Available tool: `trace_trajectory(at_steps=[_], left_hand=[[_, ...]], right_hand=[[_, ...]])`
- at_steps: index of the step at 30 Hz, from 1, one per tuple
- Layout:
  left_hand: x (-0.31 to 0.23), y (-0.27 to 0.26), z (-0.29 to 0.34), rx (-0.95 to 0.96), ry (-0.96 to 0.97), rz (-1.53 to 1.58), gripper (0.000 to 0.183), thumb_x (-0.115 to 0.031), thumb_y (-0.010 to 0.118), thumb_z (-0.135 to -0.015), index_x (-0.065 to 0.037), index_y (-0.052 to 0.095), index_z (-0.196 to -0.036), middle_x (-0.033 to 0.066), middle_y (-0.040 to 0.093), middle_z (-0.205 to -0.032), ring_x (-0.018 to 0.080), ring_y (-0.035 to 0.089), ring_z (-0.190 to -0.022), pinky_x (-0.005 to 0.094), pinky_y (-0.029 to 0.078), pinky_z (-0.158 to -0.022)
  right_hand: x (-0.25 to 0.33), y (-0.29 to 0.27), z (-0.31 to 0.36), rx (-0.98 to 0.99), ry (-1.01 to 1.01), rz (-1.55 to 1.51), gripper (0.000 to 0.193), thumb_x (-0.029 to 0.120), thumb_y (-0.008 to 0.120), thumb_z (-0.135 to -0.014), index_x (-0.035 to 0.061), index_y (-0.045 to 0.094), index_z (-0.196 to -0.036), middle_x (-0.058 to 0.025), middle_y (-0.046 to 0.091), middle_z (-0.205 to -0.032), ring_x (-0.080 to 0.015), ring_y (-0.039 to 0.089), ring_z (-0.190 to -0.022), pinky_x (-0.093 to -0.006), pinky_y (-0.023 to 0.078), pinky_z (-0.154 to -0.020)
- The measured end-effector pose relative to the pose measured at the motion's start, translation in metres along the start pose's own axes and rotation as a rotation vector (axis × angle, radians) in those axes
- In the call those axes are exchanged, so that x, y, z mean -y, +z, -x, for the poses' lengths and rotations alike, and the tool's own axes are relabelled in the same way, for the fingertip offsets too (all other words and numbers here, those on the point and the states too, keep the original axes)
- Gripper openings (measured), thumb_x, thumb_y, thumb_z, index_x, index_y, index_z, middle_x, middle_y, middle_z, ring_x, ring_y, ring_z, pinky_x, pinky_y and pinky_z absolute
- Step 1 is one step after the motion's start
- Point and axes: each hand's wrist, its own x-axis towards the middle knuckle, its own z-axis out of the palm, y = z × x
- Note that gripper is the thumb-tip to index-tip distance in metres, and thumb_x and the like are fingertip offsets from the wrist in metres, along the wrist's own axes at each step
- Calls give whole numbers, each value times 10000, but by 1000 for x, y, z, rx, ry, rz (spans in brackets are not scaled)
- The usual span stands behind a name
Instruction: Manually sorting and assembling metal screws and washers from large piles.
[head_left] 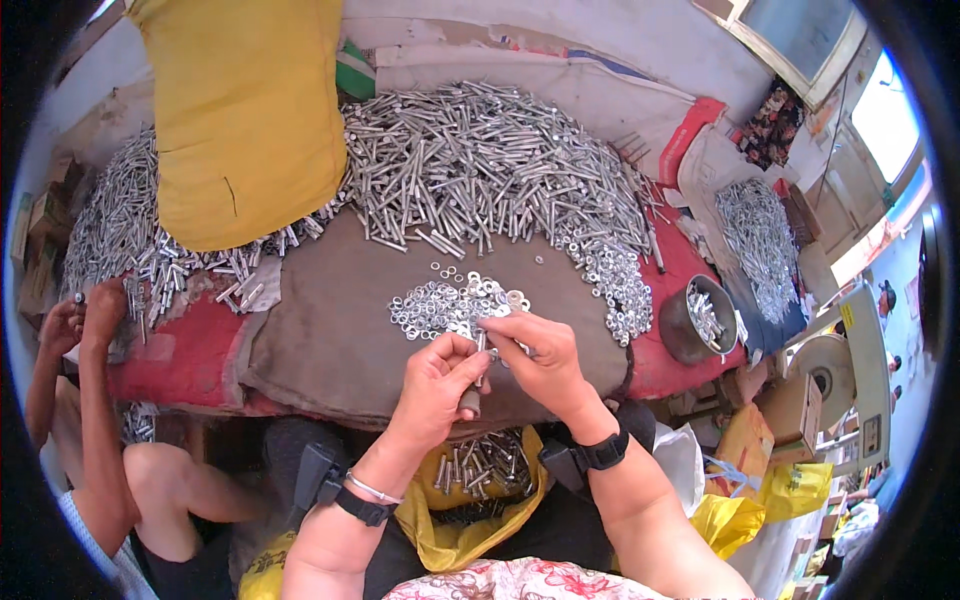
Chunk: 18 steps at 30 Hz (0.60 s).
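Note:
My left hand grips a metal bolt, held roughly upright between thumb and fingers. At its upper end are the closed fingertips of my right hand; whatever small part they pinch is too hidden to name. Just beyond both hands lies a heap of silver washers on the brown cloth. To its right is a pile of small nuts or rings. Below my hands, an open yellow bag in my lap contains several finished-looking bolts.
A large mound of bolts covers the table's far side, with a yellow sack over its left part. A metal pot of parts stands right. At left, a co-worker's hands hold a small part.

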Motion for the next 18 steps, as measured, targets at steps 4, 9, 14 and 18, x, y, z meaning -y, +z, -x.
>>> trace_trajectory(at_steps=[4, 9, 14, 18], left_hand=[[-3, -3, 1, -86, 29, -82, 81, -138, 626, -919, -74, 578, -905, 8, 621, -692, 27, 506, -465, 149, 390, -372], [-6, -6, 3, -195, 81, 33, 66, -138, 619, -922, -85, 580, -916, 2, 610, -729, 24, 518, -517, 147, 373, -377], [-5, -15, 0, -309, 220, 32, 92, -175, 609, -939, -91, 579, -914, -10, 600, -721, 12, 490, -516, 142, 359, -391], [0, -14, -2, -299, 229, 28, 112, -193, 614, -939, -89, 578, -918, -3, 621, -723, 9, 502, -526, 136, 356, -397]], right_hand=[[0, 6, -1, 20, -200, 223, 260, -26, 643, -765, 26, 656, -1020, -127, 671, -872, -296, 656, -734, -359, 531, -654], [6, 15, -22, 123, -297, 246, 325, 10, 651, -731, 32, 637, -1055, -123, 662, -856, -301, 649, -723, -383, 529, -636], [-12, 30, -71, 40, -344, 162, 312, 39, 636, -715, 47, 636, -1027, -128, 643, -801, -308, 646, -709, -392, 521, -598], [-56, 47, -92, 192, -325, 652, 72, 68, 603, -757, 50, 621, -824, -117, 591, -743, -311, 611, -687, -410, 482, -598]])
